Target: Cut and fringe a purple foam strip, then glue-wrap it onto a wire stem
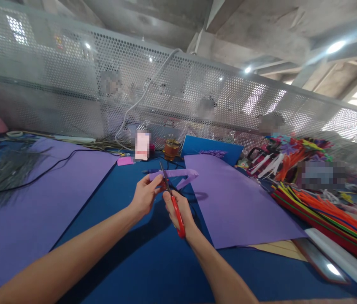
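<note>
In my right hand [181, 211] is a pair of scissors [177, 213] with red handles, its dark blades pointing up and away from me. My left hand [145, 196] pinches one end of a narrow purple paper strip [178, 172]. The strip runs to the right behind the blades, and its far end folds back down. Both hands are close together above the blue tabletop [153, 261]. Whether the blades touch the strip I cannot tell. A dark blue pen [148, 171] lies just beyond my left hand.
Large purple sheets lie left [80, 181] and right [244, 207]. Thin dark stems [10, 175] and a black cable [44, 174] cross the left one. Behind stand a phone [142, 145], an amber jar [171, 148] and a perforated metal screen [153, 93]. Colourful pipe cleaners [330, 215] are at right.
</note>
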